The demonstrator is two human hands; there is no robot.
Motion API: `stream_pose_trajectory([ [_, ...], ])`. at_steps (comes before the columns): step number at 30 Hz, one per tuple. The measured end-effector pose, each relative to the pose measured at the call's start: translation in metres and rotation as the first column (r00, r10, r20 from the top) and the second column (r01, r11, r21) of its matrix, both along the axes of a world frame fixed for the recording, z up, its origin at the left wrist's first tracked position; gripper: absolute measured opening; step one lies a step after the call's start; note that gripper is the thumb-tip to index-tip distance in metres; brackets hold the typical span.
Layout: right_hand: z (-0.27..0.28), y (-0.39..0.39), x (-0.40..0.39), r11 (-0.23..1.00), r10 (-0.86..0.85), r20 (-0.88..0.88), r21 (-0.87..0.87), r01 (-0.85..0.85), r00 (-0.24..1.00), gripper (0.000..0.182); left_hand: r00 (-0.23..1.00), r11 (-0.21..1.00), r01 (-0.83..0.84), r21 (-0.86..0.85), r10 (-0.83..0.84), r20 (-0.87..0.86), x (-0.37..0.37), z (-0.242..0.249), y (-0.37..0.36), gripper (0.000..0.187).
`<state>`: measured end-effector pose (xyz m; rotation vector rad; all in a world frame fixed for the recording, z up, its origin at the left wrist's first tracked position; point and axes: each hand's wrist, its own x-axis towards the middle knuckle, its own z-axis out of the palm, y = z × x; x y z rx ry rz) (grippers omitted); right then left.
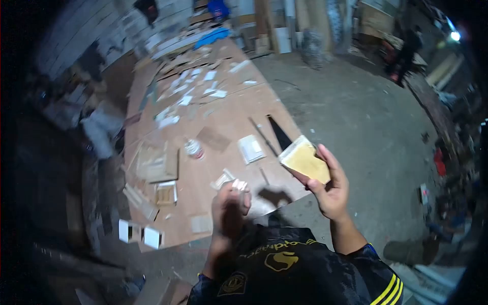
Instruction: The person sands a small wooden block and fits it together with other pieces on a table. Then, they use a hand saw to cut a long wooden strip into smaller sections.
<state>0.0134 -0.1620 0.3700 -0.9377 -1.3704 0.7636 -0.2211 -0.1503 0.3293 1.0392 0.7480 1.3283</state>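
My right hand [334, 190] grips a yellow-faced block [306, 161] with a whitish edge, thumb on the near side and fingers behind, above the table's right edge. My left hand [231, 202] is closed over the near part of the table; a pale bit [239, 185] shows at its fingertips, too small to name. Beyond the block, a dark tapered blade [278, 131], like a handsaw's, lies beside a thin dark strip [262, 133]. A small stack of white pieces [251, 149] lies between the hands, farther off. Behind my left hand are small pale offcuts [222, 178].
The wooden table [223, 122] carries a white bottle [193, 149], a clear-wrapped box [157, 165], small wooden frames [166, 193], white-faced blocks [152, 237] and several scattered white pieces [186, 100]. Boards lean at the back. Concrete floor [351, 101] lies right; clutter lines the far right.
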Motion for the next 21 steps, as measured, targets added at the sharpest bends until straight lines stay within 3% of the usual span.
stream_pose_trajectory([
  [2,0.006,0.002,-0.014,0.994,0.001,0.068,0.107,-0.008,0.998,0.060,0.968,0.997,-0.071,-0.003,0.069,-0.241,-0.006,0.014,-0.005,0.051],
  [3,0.011,0.003,-0.021,0.994,0.015,0.062,0.106,-0.022,0.998,0.060,0.965,0.996,-0.086,-0.003,0.082,-0.247,-0.011,0.016,-0.006,0.051],
  [5,0.021,0.009,-0.034,0.974,0.025,0.273,0.210,-0.085,0.962,0.057,0.878,0.977,-0.146,0.157,0.201,-0.435,-0.017,0.018,-0.009,0.060],
  [6,0.026,0.013,-0.044,0.954,0.038,0.274,0.276,-0.117,0.961,0.057,0.878,0.977,-0.148,0.152,0.201,-0.435,-0.020,0.020,-0.011,0.060],
  [11,0.037,0.013,-0.082,0.945,0.063,0.358,0.278,-0.170,0.932,0.056,0.747,0.954,-0.202,0.222,0.297,-0.595,-0.038,0.028,-0.020,0.051],
  [14,0.038,0.015,-0.100,0.941,0.110,0.347,0.266,-0.210,0.931,0.055,0.765,0.929,-0.254,0.269,0.363,-0.532,-0.042,0.025,-0.020,0.049],
  [18,0.039,0.017,-0.115,0.944,0.124,0.350,0.246,-0.219,0.928,0.053,0.764,0.949,-0.203,0.242,0.308,-0.567,-0.052,0.022,-0.022,0.049],
  [20,0.038,0.017,-0.117,0.939,0.149,0.425,0.222,-0.263,0.893,0.053,0.843,0.921,-0.309,0.236,0.380,-0.381,-0.057,0.010,-0.014,0.053],
  [21,0.037,0.016,-0.118,0.937,0.158,0.424,0.222,-0.271,0.892,0.053,0.839,0.919,-0.317,0.235,0.387,-0.383,-0.062,0.011,-0.017,0.053],
])
